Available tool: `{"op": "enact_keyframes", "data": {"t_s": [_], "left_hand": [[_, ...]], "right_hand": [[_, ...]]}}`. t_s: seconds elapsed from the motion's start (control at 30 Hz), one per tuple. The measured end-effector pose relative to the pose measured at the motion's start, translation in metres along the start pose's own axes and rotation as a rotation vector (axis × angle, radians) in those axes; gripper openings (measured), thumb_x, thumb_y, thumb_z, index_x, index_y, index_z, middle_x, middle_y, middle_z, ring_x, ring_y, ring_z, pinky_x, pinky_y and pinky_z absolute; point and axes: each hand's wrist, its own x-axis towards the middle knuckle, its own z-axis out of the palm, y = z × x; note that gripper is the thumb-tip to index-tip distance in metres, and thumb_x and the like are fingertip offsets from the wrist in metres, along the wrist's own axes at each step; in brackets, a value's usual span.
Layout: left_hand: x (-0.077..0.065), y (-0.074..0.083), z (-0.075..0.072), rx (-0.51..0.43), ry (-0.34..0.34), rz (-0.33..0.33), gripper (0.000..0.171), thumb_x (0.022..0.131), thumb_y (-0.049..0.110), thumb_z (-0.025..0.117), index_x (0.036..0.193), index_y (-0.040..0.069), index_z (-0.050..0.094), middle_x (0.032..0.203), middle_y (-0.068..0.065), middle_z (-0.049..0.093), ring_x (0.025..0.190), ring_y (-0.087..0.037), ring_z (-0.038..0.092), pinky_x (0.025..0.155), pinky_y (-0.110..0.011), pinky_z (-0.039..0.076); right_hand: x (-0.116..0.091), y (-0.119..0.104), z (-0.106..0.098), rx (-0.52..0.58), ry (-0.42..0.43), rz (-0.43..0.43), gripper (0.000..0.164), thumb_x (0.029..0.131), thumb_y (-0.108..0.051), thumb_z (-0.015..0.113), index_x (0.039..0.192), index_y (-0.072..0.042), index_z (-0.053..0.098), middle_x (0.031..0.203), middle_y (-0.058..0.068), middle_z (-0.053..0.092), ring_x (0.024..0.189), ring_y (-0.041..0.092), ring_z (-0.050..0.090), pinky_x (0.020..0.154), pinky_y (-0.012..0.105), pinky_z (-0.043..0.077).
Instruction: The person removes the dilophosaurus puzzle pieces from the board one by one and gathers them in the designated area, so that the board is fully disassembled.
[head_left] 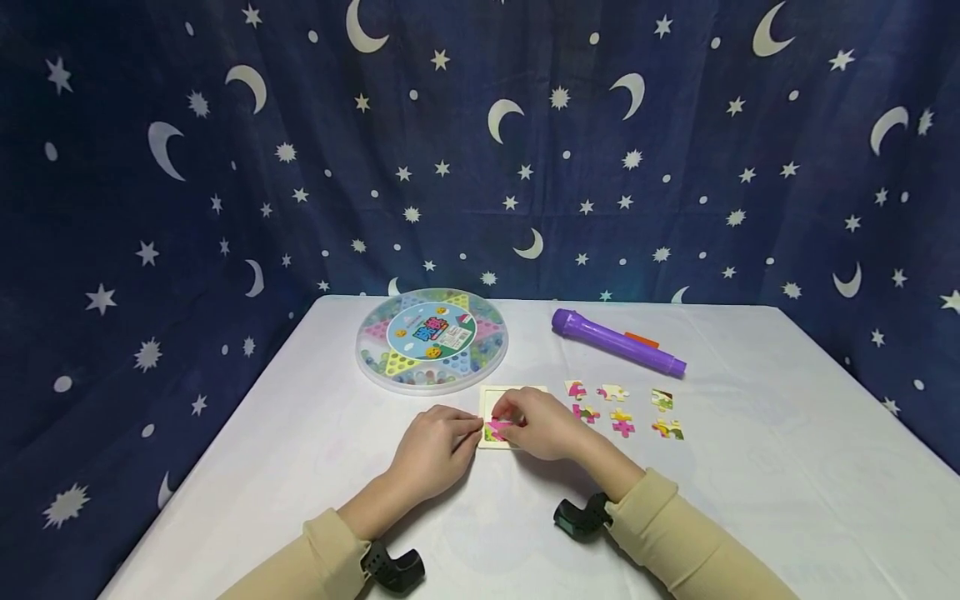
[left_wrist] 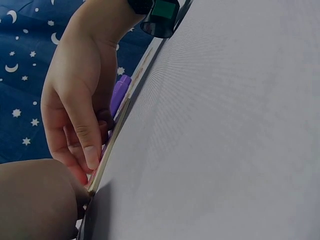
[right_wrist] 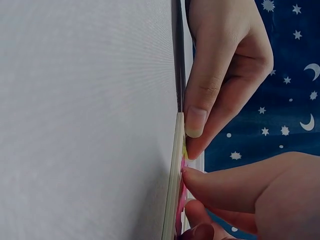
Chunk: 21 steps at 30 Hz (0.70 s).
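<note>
A small, pale square puzzle tray (head_left: 513, 388) lies on the white table, with pink and green puzzle pieces (head_left: 491, 433) in its lower left part. My left hand (head_left: 438, 450) rests on the table beside it, its fairly straight fingertips at the tray's left edge. Over the tray, my right hand (head_left: 542, 423) curls its thumb and fingers about a pink puzzle piece (head_left: 497, 424), mostly hidden by them. From the right wrist view, the right thumb (right_wrist: 192, 176) is right at the pink surface, close to the left hand (right_wrist: 220, 75).
Several loose puzzle pieces (head_left: 622, 423) lie right of the tray. Behind them is a purple toy microphone (head_left: 618, 343) with an orange part. A round, clear-lidded marble board game (head_left: 431, 342) stands at the back left. A dark blue curtain (head_left: 480, 167) with moons and stars hangs behind the table (head_left: 750, 500).
</note>
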Motion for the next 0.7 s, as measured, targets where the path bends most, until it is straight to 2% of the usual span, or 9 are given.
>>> {"op": "enact_keyframes", "data": {"t_s": [0.17,0.43,0.57,0.7], "left_hand": [[-0.0011,-0.0004,-0.0002,-0.003,-0.001,-0.001,0.018,0.091,0.015,0.075,0.106,0.008,0.082,0.103,-0.002,0.076,0.101,-0.024,0.068,0.089,-0.046,0.052],[-0.001,0.0001,-0.001,-0.013,-0.001,0.004,0.018,0.091,0.015,0.075,0.106,0.008,0.082,0.103,-0.002,0.076,0.101,-0.025,0.068,0.089,-0.046,0.052],[-0.001,0.0001,-0.0013,-0.015,-0.002,0.004,0.018,0.091,0.015,0.075,0.106,0.008,0.082,0.102,-0.002,0.076,0.101,-0.025,0.068,0.09,-0.046,0.052],[-0.001,-0.0001,-0.0011,-0.005,-0.001,0.006,0.018,0.091,0.015,0.075,0.106,0.008,0.082,0.102,-0.001,0.076,0.101,-0.025,0.068,0.09,-0.046,0.052]], "right_hand": [[0.0003,-0.0004,0.0007,0.029,0.004,0.028,0.019,0.09,-0.007,0.075,0.106,-0.012,0.067,0.097,-0.002,0.066,0.085,0.013,0.061,0.081,0.038,0.051],[0.0,-0.0002,0.0008,0.064,0.014,0.056,0.02,0.09,-0.007,0.076,0.105,-0.014,0.065,0.093,-0.005,0.064,0.078,0.012,0.056,0.076,0.034,0.048],[-0.0008,-0.0012,0.001,0.032,0.002,0.046,0.023,0.091,-0.007,0.075,0.112,-0.012,0.068,0.092,-0.006,0.062,0.078,0.012,0.055,0.075,0.034,0.047],[-0.0014,-0.0021,0.0007,-0.02,-0.014,0.001,0.026,0.093,-0.007,0.073,0.119,-0.008,0.07,0.094,-0.004,0.064,0.084,0.013,0.057,0.079,0.037,0.049]]}}
